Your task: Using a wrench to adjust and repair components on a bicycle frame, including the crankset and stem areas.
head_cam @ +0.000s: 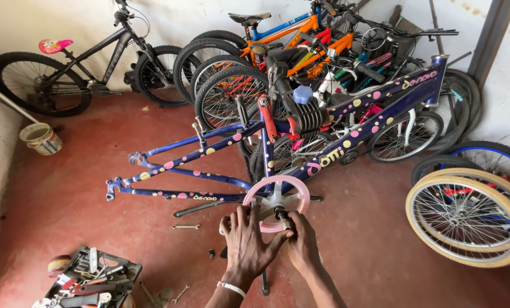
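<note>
My left hand lies spread, fingers apart, over the near edge of the pink chainring guard, its palm against the guard and a beaded band on the wrist. My right hand is curled around the crank axle where it sticks out of the guard's middle, fingers wrapped on it; the two hands touch each other at the thumbs.

The guard sits at the bottom bracket of a blue frame dotted pink and yellow, which is stripped of wheels and stands upside down in a red stand, roughly at the middle of the red floor. Its rear dropouts point toward the floor's left side and its head tube rises toward the far right corner.

A spanner lies on the floor just left of my hands, with small bits beside it. A tool tray sits at the near left corner, another spanner next to it. A bucket stands by the left wall. A loose wheel with a cream tyre leans at the right edge. Along the far wall stands a black bike and a packed row of orange bikes.
</note>
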